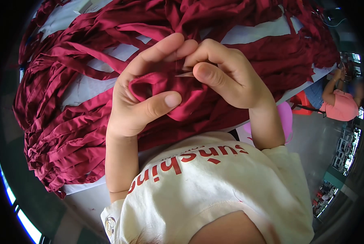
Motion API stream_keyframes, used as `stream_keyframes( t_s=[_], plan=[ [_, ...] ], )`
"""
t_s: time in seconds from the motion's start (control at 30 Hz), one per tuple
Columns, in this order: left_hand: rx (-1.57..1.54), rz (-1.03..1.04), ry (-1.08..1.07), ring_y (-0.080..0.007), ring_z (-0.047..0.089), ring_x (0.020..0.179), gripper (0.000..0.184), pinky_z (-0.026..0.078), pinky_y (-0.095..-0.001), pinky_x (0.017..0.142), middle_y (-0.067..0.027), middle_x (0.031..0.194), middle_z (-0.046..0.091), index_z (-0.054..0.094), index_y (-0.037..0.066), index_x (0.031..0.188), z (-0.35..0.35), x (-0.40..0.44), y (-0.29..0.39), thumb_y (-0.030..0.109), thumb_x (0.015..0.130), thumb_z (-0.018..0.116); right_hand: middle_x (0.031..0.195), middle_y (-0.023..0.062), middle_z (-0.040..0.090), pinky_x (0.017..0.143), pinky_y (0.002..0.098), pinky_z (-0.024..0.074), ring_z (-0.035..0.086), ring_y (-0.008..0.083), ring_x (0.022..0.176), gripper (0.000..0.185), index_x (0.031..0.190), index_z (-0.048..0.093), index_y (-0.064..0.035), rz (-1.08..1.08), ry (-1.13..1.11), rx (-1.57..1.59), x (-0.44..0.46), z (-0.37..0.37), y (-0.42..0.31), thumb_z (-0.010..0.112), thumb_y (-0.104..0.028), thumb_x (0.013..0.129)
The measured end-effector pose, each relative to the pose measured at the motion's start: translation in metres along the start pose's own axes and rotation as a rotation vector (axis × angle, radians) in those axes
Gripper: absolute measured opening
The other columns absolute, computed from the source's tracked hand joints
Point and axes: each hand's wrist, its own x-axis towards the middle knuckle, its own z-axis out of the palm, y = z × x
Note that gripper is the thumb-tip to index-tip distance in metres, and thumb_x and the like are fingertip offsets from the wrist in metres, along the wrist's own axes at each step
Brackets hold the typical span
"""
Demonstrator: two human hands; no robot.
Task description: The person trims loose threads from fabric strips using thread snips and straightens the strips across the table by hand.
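Observation:
My left hand (143,91) is closed on a bunched piece of dark red fabric (189,95), with the thumb pressed on its front. That fabric is folded, with a loop of it near the palm. A thin thread (176,55) seems to run up from the cloth towards the left fingertips. My right hand (226,73) is curled around thread snips (184,75); only their pointed metal tips show, directed left at the fabric's upper edge. The rest of the snips is hidden inside the right hand.
Heaps of dark red fabric strips (64,134) lie across a white-covered table (251,31). A person in a pink top (341,105) sits at the right, near a red stool (300,101). A pink-purple object (285,120) is beside my right arm.

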Motion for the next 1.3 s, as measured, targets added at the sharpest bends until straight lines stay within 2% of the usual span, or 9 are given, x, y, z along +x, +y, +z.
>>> stream_keyframes(
  t_s=[0.37, 0.57, 0.67, 0.8, 0.83, 0.87, 0.93, 1.17, 1.3],
  plan=[
    [-0.129, -0.043, -0.029, -0.0261, 0.041, 0.121, 0.07, 0.033, -0.0371, 0.1, -0.0215, 0.129, 0.041, 0.031, -0.006, 0.131, -0.005, 0.0, -0.002, -0.001, 0.07, 0.065, 0.073, 0.0035, 0.06, 0.056, 0.0252, 0.0425, 0.055, 0.0141, 0.062, 0.015, 0.082, 0.058, -0.0035, -0.226, 0.048, 0.013, 0.004, 0.005, 0.016, 0.059, -0.018, 0.084],
    [-0.093, -0.077, 0.063, -0.026, 0.036, 0.124, 0.078, 0.028, -0.035, 0.103, -0.0216, 0.132, 0.037, 0.029, -0.005, 0.132, -0.001, 0.0, 0.002, 0.001, 0.065, 0.07, 0.072, 0.0021, 0.058, 0.055, 0.0242, 0.0407, 0.051, 0.0081, 0.062, 0.016, 0.089, 0.058, -0.0036, -0.27, 0.069, 0.272, -0.001, 0.004, 0.017, 0.06, -0.019, 0.085],
    [0.024, 0.037, 0.037, -0.0262, 0.036, 0.124, 0.08, 0.027, -0.0342, 0.103, -0.0221, 0.131, 0.038, 0.03, -0.004, 0.132, 0.001, 0.002, 0.003, 0.001, 0.063, 0.071, 0.073, 0.0015, 0.057, 0.055, 0.0229, 0.0402, 0.05, 0.0061, 0.062, 0.022, 0.092, 0.058, -0.0034, -0.149, -0.012, 0.235, -0.004, -0.005, 0.014, 0.065, -0.02, 0.08],
    [0.279, 0.056, 0.13, -0.0231, 0.041, 0.12, 0.077, 0.036, -0.0316, 0.097, -0.0207, 0.125, 0.046, 0.035, -0.002, 0.129, 0.002, -0.002, 0.023, 0.004, 0.064, 0.076, 0.074, -0.0007, 0.058, 0.052, 0.0197, 0.0367, 0.046, 0.0037, 0.058, 0.024, 0.091, 0.059, -0.0047, -0.148, -0.081, -0.212, -0.015, -0.012, 0.009, 0.071, -0.008, 0.071],
    [0.642, 0.1, 0.145, -0.0177, 0.053, 0.104, 0.057, 0.043, -0.0264, 0.086, -0.0147, 0.114, 0.055, 0.049, -0.002, 0.116, -0.003, -0.004, 0.03, 0.001, 0.065, 0.075, 0.074, -0.0018, 0.059, 0.051, 0.0184, 0.0358, 0.047, 0.003, 0.058, 0.023, 0.087, 0.06, -0.0057, -0.218, 0.062, -0.267, -0.016, -0.016, 0.009, 0.069, 0.002, 0.068],
    [0.982, 0.094, 0.241, -0.0113, 0.057, 0.084, 0.032, 0.047, -0.0218, 0.073, -0.0062, 0.093, 0.06, 0.059, 0.001, 0.095, -0.011, -0.014, 0.039, -0.004, 0.066, 0.072, 0.074, -0.0016, 0.059, 0.052, 0.018, 0.0364, 0.048, 0.0034, 0.059, 0.021, 0.085, 0.059, -0.0048, -0.232, 0.348, -0.266, -0.024, -0.028, 0.011, 0.067, 0.004, 0.068],
    [1.136, 0.246, 0.346, -0.0079, 0.052, 0.066, 0.024, 0.044, -0.0204, 0.056, -0.0018, 0.076, 0.054, 0.058, 0.004, 0.08, -0.007, -0.019, 0.043, -0.008, 0.063, 0.071, 0.068, -0.0024, 0.052, 0.049, 0.0167, 0.0301, 0.037, 0.003, 0.054, 0.022, 0.083, 0.057, -0.004, -0.267, 0.506, -0.36, -0.03, -0.038, 0.011, 0.066, 0.007, 0.067],
    [1.655, 0.733, 0.322, -0.0126, 0.046, 0.055, 0.033, 0.035, -0.0232, 0.045, -0.0034, 0.07, 0.051, 0.054, 0.008, 0.076, 0.011, -0.028, 0.033, -0.011, 0.053, 0.068, 0.067, -0.0011, 0.049, 0.048, 0.0151, 0.0287, 0.036, 0.0025, 0.053, 0.026, 0.082, 0.054, -0.006, -0.469, 0.691, -0.485, -0.038, -0.026, 0.012, 0.064, 0.011, 0.065],
    [1.693, 0.793, 0.285, -0.0133, 0.047, 0.059, 0.035, 0.035, -0.0225, 0.046, -0.0036, 0.071, 0.05, 0.052, 0.008, 0.076, 0.012, -0.034, 0.034, -0.012, 0.053, 0.068, 0.067, -0.001, 0.049, 0.047, 0.0147, 0.0281, 0.035, 0.0021, 0.051, 0.025, 0.081, 0.053, -0.0065, -0.461, 0.705, -0.499, -0.044, -0.026, 0.01, 0.063, 0.011, 0.066]
  ],
)
